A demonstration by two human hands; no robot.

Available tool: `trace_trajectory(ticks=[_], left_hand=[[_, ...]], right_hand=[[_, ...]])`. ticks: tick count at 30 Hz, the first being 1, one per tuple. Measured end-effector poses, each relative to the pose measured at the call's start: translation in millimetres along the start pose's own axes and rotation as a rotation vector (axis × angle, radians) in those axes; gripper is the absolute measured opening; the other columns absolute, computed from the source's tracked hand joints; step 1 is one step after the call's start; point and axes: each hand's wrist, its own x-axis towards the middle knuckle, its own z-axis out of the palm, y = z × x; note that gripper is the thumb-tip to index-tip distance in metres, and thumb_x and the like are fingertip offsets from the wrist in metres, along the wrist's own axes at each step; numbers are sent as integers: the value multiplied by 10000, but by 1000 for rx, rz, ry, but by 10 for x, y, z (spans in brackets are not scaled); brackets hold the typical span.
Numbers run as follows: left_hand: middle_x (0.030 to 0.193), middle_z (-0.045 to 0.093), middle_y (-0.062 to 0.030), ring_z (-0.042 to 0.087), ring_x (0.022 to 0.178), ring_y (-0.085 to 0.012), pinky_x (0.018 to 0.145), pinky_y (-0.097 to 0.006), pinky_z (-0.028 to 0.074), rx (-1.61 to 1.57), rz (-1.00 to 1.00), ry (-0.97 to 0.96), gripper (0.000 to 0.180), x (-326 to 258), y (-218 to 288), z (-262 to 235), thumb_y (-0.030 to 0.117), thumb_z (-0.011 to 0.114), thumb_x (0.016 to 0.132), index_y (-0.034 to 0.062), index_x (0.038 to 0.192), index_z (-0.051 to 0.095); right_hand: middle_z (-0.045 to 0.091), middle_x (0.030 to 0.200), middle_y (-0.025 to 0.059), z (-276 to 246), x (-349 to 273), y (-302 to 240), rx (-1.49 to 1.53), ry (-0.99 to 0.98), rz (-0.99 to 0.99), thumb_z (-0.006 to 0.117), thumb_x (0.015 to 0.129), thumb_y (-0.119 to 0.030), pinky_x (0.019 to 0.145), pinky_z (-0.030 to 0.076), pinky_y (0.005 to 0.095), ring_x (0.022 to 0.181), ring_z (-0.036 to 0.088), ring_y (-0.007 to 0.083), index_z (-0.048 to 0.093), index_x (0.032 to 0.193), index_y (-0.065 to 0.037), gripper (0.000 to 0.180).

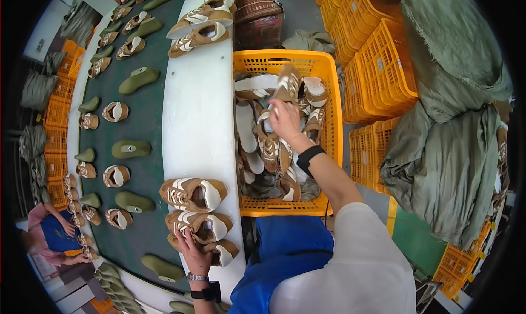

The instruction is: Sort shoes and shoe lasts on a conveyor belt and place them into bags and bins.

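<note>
The right hand (284,119) has its fingers closed on a tan shoe upper (289,84), lifted just above the heap in the yellow crate (334,127), while the left hand (193,251) lies with fingers spread on the nearest brown-and-white shoe (218,252) on the white ledge (198,127). This looks like the picking-out step; the upper next needs carrying leftward. It is soft, sole-less, tan with pale trim.

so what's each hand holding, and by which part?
Right hand grips a brown shoe by its lower end, above the yellow crate. Left hand rests on a shoe on the white table; grip unclear.
</note>
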Motion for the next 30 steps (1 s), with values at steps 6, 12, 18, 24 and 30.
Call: trace_trajectory(ticks=[6,12,18,24,30], left_hand=[[1405,171,-291,284,1251,-458,1019,-452,309,41,12,-13,948,5,-11,-14,136,800,543,58,1340,292],[1415,170,-269,283,1253,-450,1021,-446,310,5,-54,-47,954,11,44,-31,107,800,525,67,1334,296],[1417,173,-264,280,1255,-445,1033,-448,289,48,-72,-46,943,15,61,1,74,778,526,58,1334,292],[1415,181,-263,288,1251,-445,1026,-451,296,54,-56,22,922,-53,-8,70,56,754,529,65,1331,299],[1413,193,-254,316,1234,-440,1004,-455,321,61,-63,22,896,-100,2,44,62,738,542,95,1330,313]], right_hand=[[617,783,9,-319,-253,-1533,-48,-600,-852,578,699,-124,935,337,448,830,558,211,651,871,-182,195],[630,926,82,-146,-106,-1098,577,-208,-133,543,749,-113,802,446,380,864,579,278,635,947,-108,219],[478,1128,139,16,-875,974,-757,-337,529,625,762,-239,743,467,433,904,580,303,499,1150,-120,425],[404,1155,198,11,-1112,730,-201,-50,700,649,750,-166,806,445,446,932,536,399,457,1099,-118,401],[456,1001,168,77,-1149,696,-4,211,673,619,702,0,769,431,401,874,515,363,483,890,-80,245]])
